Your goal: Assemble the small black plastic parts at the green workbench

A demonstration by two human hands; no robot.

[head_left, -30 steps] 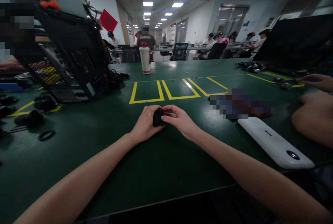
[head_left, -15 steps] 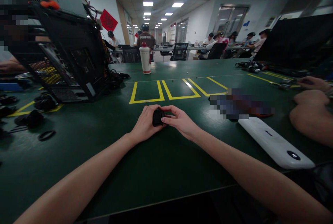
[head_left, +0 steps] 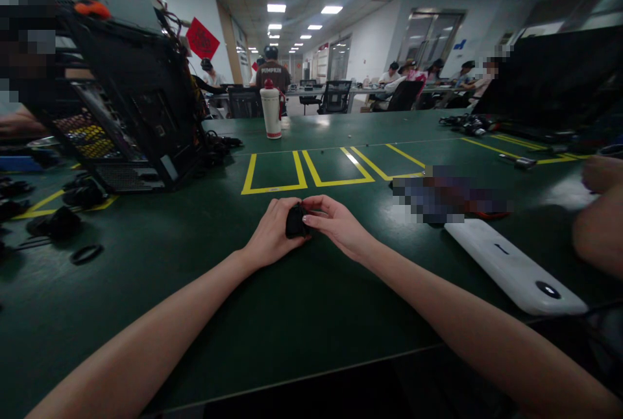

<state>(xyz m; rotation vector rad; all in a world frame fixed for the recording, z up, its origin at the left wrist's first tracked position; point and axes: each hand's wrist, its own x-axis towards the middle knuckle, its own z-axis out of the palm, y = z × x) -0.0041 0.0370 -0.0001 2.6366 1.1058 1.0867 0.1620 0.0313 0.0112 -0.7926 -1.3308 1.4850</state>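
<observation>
A small black object (head_left: 294, 222), blocky with rounded edges, is held between my two hands just above or on the green table (head_left: 311, 302); its exact kind does not show. My left hand (head_left: 273, 232) wraps around its left side, thumb below and fingers over the top. From the right, my right hand (head_left: 335, 226) pinches its edge with thumb and fingertips. The fingers hide much of the object's outline.
Yellow tape outlines (head_left: 275, 190) mark the table ahead, with a white bottle (head_left: 271, 111) behind. An open computer case (head_left: 131, 101) stands left, near a black ring (head_left: 87, 253). A white device (head_left: 516, 266) lies right, beside another person's arm (head_left: 601, 231).
My right fingers have shifted slightly on the black object, which appears turned a little. At the right, the other person's arm has drawn back toward the picture's edge.
</observation>
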